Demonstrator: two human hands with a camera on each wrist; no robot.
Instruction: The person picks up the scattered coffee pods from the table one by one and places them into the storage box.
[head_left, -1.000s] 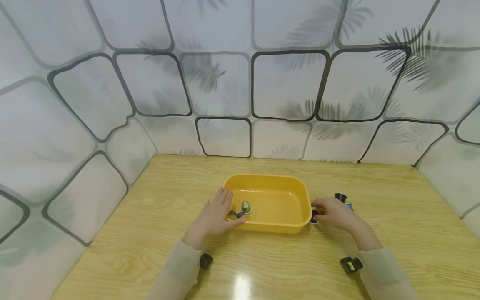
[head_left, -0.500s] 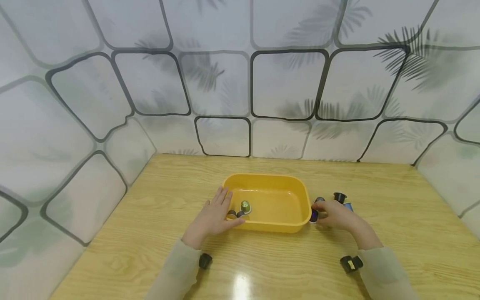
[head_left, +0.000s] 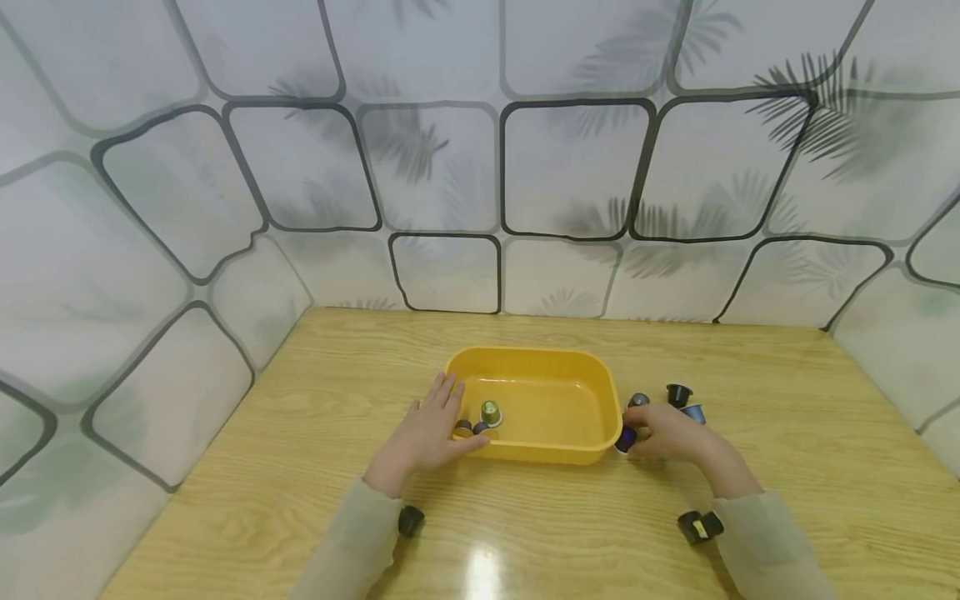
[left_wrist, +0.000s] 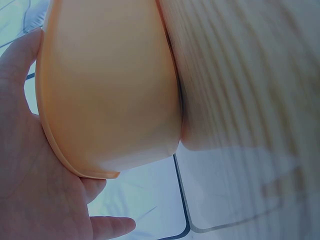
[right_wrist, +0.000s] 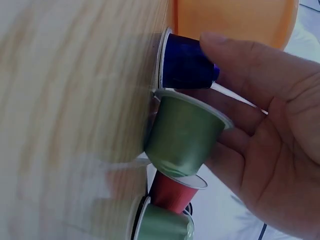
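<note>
I observe the left hand (head_left: 426,433) resting on the left end of the tray (head_left: 555,417), fingers straight and spread. The right hand (head_left: 671,431) pinches a blue capsule (right_wrist: 186,62) just beside the tray's right end (rim toward the table (right_wrist: 75,100)). Three capsules (head_left: 491,412) sit inside the tray.

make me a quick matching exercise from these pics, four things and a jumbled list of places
Things
1. left hand
2. right hand
3. yellow tub
4. green capsule in the head view

Places
A. on the table, between the hands
B. at the dark blue capsule
C. inside the tub
D. at the tub's left end

Pairs: 1-D, 2-B, 3-A, 4-C
</note>
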